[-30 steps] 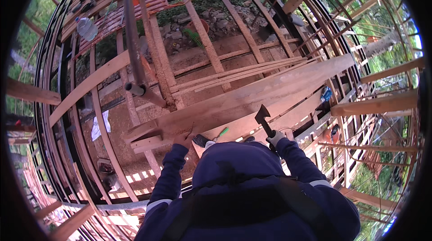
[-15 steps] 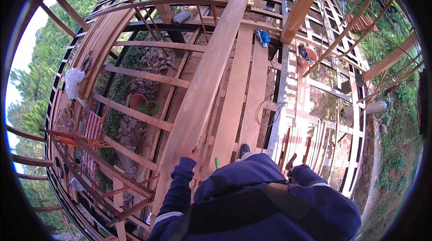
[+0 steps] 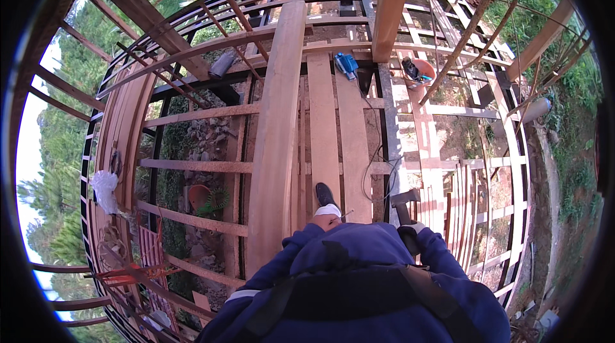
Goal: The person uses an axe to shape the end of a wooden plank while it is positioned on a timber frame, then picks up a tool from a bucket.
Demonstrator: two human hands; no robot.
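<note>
My right hand [image 3: 417,227] is closed round the handle of a dark-headed hammer [image 3: 405,199], held beside my body over the right-hand boards. My left hand [image 3: 325,220] is in front of my waist, its fingers drawn together; a thin, nail-like piece [image 3: 348,213] sticks out on its right side. Just beyond that hand, a dark shoe [image 3: 325,195] stands on a narrow plank [image 3: 322,112]. A long, wide plank [image 3: 274,144] lies left of it across the wooden joists.
A blue power tool [image 3: 346,65] lies at the planks' far end, its cable [image 3: 366,179] looping nearer. An orange bucket [image 3: 424,80] holds tools. Upright posts [image 3: 391,10] rise ahead. Open gaps between joists [image 3: 198,166] drop to rubble. Stacked boards [image 3: 122,125] lie left.
My left hand has left the wide plank and moved right, to before my waist. The hammer has come up into clearer sight in my right hand. My view has turned and shifted.
</note>
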